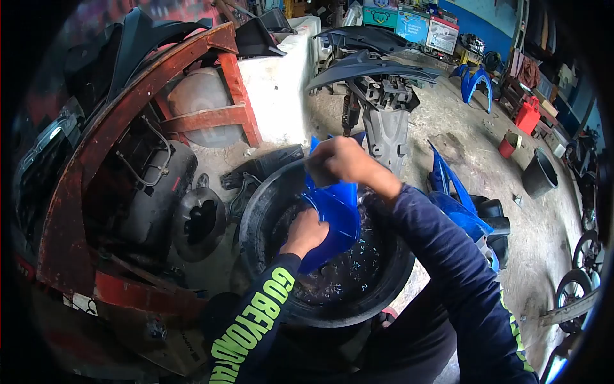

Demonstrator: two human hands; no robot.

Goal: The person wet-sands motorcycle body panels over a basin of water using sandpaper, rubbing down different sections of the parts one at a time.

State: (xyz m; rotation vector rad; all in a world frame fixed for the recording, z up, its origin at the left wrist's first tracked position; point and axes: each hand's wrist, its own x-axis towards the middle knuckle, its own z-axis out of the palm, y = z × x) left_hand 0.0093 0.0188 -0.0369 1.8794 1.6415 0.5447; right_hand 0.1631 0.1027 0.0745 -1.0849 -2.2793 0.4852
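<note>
A glossy blue plastic motorcycle fairing panel [339, 214] is held tilted over a wide black tub [256, 205]. My left hand [306, 233] is closed on the panel's left edge, its thumb against the blue surface. Higher up, my right hand [348, 160] is closed on a dark grey piece of sandpaper [318, 173], which lies against the upper part of the panel. Part of the panel is hidden behind both hands. Dark water [348, 275] with bright glints fills the bottom of the tub.
To the left stands a red frame [77, 185] with a black tank [160, 179] inside it. Beyond the tub is a stripped motorcycle part [387, 128]. More blue panels [457, 211] lie to the right, with a black bucket [539, 173] and a red jerrycan [527, 115] farther off.
</note>
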